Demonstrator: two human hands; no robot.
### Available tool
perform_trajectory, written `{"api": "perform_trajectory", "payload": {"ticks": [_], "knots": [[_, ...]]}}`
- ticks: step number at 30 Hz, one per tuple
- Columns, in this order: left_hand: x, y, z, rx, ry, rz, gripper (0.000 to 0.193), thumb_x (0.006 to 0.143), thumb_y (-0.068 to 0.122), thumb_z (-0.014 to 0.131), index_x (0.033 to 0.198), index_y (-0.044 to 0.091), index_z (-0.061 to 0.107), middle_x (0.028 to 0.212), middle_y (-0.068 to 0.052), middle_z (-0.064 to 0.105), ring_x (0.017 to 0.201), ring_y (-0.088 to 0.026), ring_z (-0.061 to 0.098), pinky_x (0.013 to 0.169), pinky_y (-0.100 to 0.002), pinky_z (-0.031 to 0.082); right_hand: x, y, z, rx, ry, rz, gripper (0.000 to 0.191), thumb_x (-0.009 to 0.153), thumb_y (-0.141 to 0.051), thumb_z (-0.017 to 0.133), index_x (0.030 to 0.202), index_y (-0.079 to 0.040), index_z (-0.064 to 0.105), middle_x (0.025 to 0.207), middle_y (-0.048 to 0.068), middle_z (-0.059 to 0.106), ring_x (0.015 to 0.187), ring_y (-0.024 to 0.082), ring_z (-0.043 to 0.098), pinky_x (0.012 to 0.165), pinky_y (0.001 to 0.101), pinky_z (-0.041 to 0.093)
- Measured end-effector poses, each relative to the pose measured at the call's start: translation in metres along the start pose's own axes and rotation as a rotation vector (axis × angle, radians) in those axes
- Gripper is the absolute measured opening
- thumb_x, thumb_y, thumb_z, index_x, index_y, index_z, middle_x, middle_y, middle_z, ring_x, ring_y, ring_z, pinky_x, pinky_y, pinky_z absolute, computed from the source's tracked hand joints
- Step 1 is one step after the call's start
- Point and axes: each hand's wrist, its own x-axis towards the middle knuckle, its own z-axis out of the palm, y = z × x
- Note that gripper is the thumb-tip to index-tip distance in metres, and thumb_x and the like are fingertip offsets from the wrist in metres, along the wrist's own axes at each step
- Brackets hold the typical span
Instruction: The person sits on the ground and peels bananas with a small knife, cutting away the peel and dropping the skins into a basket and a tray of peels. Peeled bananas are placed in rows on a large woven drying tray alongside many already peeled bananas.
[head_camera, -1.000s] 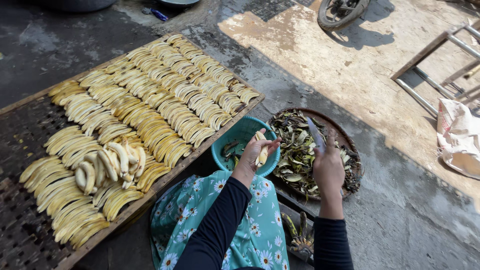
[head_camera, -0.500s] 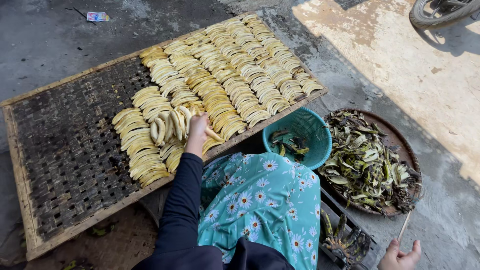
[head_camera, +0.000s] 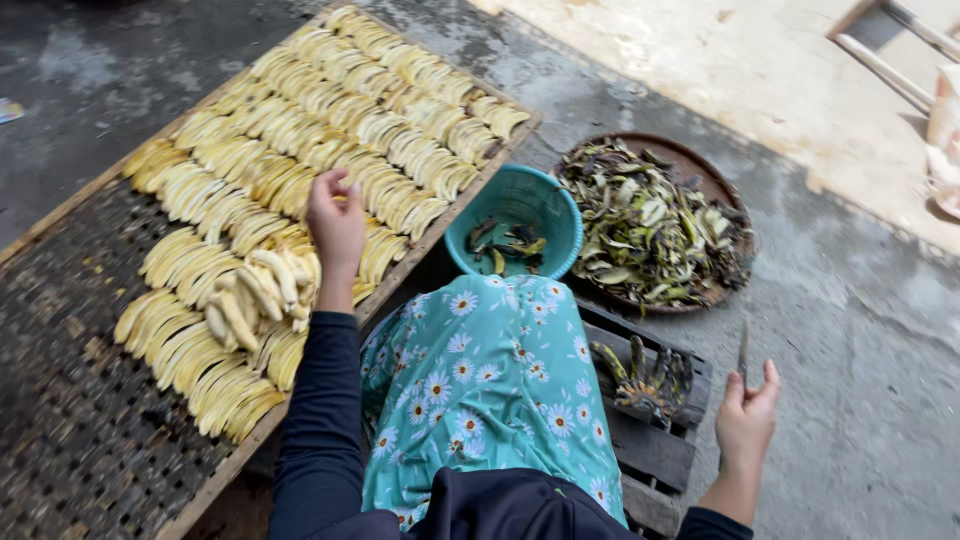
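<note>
Banana slices (head_camera: 330, 130) on woven rack (head_camera: 80, 420)

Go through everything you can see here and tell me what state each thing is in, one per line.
Left hand: over the tray, fingers curled, no clear hold.
Right hand: holds a knife, blade up.
Woven drying tray: partly filled, near end bare.
Peeled bananas: laid in tidy rows, a loose pile on top.
Teal basket: nearly empty, a few peels inside.
Round tray: heaped with peels.
Unpeeled bunch: on the pallet.
</note>
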Motion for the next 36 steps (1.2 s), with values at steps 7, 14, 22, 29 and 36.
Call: {"api": "perform_trajectory", "payload": {"ticks": [7, 14, 22, 29, 36], "knots": [[-0.099, 0.202, 0.276, 0.266, -0.684, 0.550, 0.106, 0.071, -0.012, 0.060, 0.161, 0.027, 0.019, 0.169, -0.020, 0.014, 0.144, -0.041, 0.035, 0.105, -0.074, 0.028, -0.010, -0.005, -0.021, 0.025, -0.010, 0.041, 0.062, 0.103, -0.026, 0.065, 0.158, -0.011, 0.041, 0.081, 0.006, 0.060, 0.068, 0.016, 0.055, 0.062, 0.0346, 0.047], [-0.274, 0.229, 0.386, 0.193, -1.303, 0.654, 0.076, 0.075, 0.024, 0.086, 0.142, 0.015, 0.053, 0.141, -0.010, 0.055, 0.136, -0.031, 0.049, 0.114, -0.063, 0.034, -0.011, 0.056, -0.030, 0.408, -0.012, 0.420, 0.049, 0.100, -0.035, 0.063, 0.141, -0.010, 0.049, 0.081, 0.000, 0.056, 0.057, 0.010, 0.050, 0.045, 0.0310, 0.043], [-0.415, 0.155, 0.346, 0.384, -1.442, 0.773, 0.042, 0.076, 0.024, 0.084, 0.113, 0.013, 0.067, 0.116, -0.009, 0.065, 0.112, -0.030, 0.063, 0.089, -0.048, 0.050, 0.014, 0.063, 0.020, 0.753, -0.295, 0.829, 0.025, 0.090, -0.027, 0.081, 0.088, -0.006, 0.066, 0.068, -0.001, 0.057, 0.050, 0.008, 0.048, 0.040, 0.0265, 0.041], [-0.414, 0.127, 0.336, 0.225, -1.295, 0.750, 0.016, 0.085, 0.016, 0.072, 0.099, 0.010, 0.070, 0.101, -0.012, 0.069, 0.088, -0.032, 0.071, 0.073, -0.044, 0.056, 0.014, 0.055, 0.041, 0.628, -0.126, 0.665, 0.019, 0.083, -0.013, 0.084, 0.088, -0.005, 0.067, 0.071, 0.005, 0.066, 0.049, 0.013, 0.054, 0.041, 0.0302, 0.040], [-0.402, 0.134, 0.328, 0.211, -1.291, 0.691, 0.039, 0.076, 0.024, 0.077, 0.111, 0.009, 0.067, 0.109, -0.011, 0.068, 0.100, -0.031, 0.068, 0.083, -0.045, 0.054, 0.019, 0.081, 0.029, 0.031, 0.244, -0.080, 0.038, 0.078, -0.012, 0.090, 0.105, 0.000, 0.067, 0.088, 0.009, 0.071, 0.073, 0.011, 0.064, 0.062, 0.0252, 0.050]]}}
